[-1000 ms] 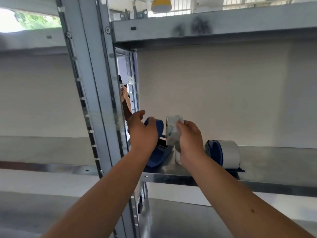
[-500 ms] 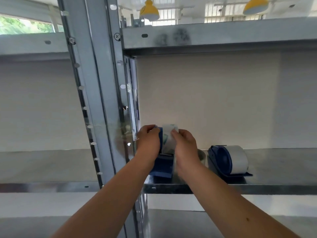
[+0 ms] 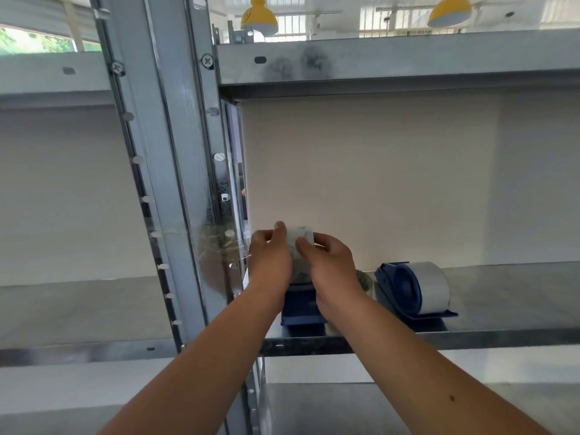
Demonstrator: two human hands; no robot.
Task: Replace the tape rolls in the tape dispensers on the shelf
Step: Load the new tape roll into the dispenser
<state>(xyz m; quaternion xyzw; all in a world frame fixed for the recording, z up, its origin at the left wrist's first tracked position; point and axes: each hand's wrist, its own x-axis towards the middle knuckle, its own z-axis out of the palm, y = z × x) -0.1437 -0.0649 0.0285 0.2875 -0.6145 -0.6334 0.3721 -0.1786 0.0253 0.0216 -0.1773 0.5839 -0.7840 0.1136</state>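
Observation:
A blue tape dispenser (image 3: 302,306) stands at the front left of the metal shelf (image 3: 502,334). A clear tape roll (image 3: 299,243) sits upright in its top, pinched between both hands. My left hand (image 3: 272,255) grips the roll's left side. My right hand (image 3: 329,265) presses on its right side, thumb on the face. Most of the dispenser's wheel is hidden by my hands. A second blue dispenser (image 3: 405,291) with a full white roll (image 3: 434,287) stands to the right.
Another clear roll (image 3: 365,281) lies on the shelf just behind my right wrist. A steel upright post (image 3: 169,183) rises close to the left of my hands. An upper shelf (image 3: 392,61) spans overhead; a lower shelf (image 3: 345,409) lies below.
My right hand brought the clear roll left and down onto the left dispenser. My left hand shifted from the dispenser onto the roll. The camera view tilted upward.

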